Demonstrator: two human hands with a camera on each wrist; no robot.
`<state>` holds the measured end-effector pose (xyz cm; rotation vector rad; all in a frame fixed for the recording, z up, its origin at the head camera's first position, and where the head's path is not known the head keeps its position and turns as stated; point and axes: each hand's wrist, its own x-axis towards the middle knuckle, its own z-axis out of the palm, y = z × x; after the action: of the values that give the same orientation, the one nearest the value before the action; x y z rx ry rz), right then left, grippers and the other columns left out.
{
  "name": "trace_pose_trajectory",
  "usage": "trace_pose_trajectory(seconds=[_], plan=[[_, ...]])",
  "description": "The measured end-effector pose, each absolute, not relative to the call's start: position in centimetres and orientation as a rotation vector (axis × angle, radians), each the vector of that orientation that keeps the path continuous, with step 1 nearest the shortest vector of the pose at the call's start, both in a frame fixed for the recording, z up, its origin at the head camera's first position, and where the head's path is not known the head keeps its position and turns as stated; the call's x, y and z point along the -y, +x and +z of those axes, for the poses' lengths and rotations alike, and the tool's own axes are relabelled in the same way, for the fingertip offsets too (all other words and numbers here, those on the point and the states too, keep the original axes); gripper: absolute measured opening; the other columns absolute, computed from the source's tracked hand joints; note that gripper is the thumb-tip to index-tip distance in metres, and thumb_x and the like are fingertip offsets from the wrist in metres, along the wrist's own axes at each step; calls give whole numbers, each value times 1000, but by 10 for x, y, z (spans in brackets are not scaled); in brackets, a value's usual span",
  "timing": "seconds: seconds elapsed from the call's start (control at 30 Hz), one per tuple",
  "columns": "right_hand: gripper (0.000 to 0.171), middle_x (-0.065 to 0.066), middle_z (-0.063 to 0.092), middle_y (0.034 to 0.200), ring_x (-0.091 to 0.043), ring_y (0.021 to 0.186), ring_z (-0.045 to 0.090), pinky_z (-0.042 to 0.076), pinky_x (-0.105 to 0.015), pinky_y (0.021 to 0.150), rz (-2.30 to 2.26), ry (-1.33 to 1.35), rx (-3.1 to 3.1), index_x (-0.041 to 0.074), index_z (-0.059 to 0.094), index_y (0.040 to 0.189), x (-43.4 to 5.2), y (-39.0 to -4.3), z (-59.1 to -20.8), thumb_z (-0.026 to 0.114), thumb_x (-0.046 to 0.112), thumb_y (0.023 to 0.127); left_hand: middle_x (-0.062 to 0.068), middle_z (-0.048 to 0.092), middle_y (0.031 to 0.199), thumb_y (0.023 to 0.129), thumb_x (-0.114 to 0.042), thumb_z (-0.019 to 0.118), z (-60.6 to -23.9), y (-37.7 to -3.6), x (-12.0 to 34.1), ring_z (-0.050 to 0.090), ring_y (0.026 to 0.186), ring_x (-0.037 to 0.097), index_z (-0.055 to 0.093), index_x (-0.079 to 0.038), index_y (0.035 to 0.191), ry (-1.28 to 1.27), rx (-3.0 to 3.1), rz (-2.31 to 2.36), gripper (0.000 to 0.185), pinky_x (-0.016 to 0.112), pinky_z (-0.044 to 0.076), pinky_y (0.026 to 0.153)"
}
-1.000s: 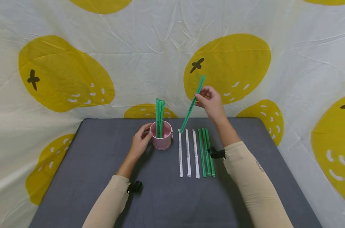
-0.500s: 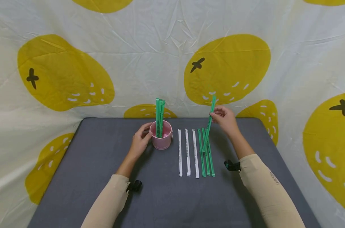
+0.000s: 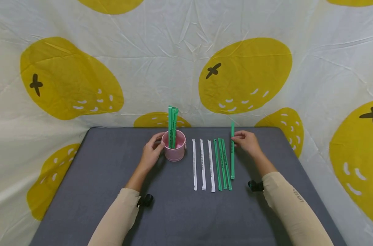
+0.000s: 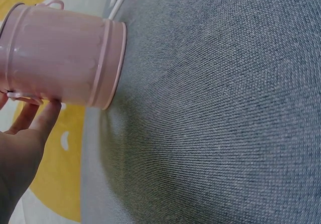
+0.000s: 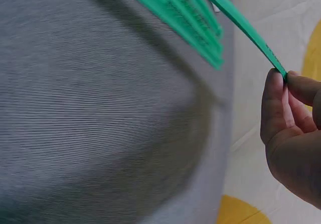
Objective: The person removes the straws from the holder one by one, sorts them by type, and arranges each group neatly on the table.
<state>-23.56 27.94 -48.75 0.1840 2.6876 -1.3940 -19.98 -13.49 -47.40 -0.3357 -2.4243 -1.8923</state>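
My right hand point(image 3: 247, 141) pinches a green wrapped straw point(image 3: 232, 160) near its upper part, between thumb and fingertips. In the right wrist view this straw point(image 5: 246, 25) slants above the table, apart from the others. To its left, several green wrapped straws point(image 3: 222, 164) lie side by side, then white wrapped straws point(image 3: 203, 165), spaced apart. My left hand point(image 3: 151, 152) touches the left side of a small pink bucket point(image 3: 175, 155), which stands upright. Fingertips point(image 4: 50, 114) rest on its wall by the handle mount in the left wrist view. More green straws point(image 3: 173, 126) stand in the bucket.
The dark grey cloth-covered table point(image 3: 180, 218) carries everything. Close behind its back edge hangs a pale curtain point(image 3: 161, 78) printed with yellow fruit shapes.
My right hand has moved right and down with the green straw, from above the white straws to the right of the green row. The straw is now nearly vertical in view. My left hand stays put.
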Motion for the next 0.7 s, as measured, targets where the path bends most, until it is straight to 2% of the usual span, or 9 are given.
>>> trace_pose_trajectory(seconds=[0.2, 0.43, 0.7], plan=[[40, -29, 70, 119, -30, 88, 75, 62, -36, 80, -1374, 172, -2660, -8, 63, 131, -283, -230, -507, 65, 20, 103, 32, 59, 138, 102, -6, 61, -474, -199, 135, 59, 125, 53, 54, 5, 144, -335, 2429, -1890, 44, 54, 48, 106], [39, -31, 68, 119, -12, 78, 72, 62, -33, 76, -1388, 182, -2585, -12, 59, 133, -280, -224, -518, 64, 11, 101, 29, 62, 137, 101, -4, 62, -473, -197, 136, 63, 123, 48, 55, 4, 144, -339, 2443, -1843, 44, 35, 51, 99], [36, -28, 69, 112, -8, 73, 69, 62, -27, 71, -1439, 242, -2534, -13, 59, 130, -276, -222, -530, 65, 5, 99, 28, 62, 136, 100, -4, 62, -476, -195, 138, 63, 123, 47, 56, 2, 144, -352, 2439, -1848, 44, 44, 52, 101]])
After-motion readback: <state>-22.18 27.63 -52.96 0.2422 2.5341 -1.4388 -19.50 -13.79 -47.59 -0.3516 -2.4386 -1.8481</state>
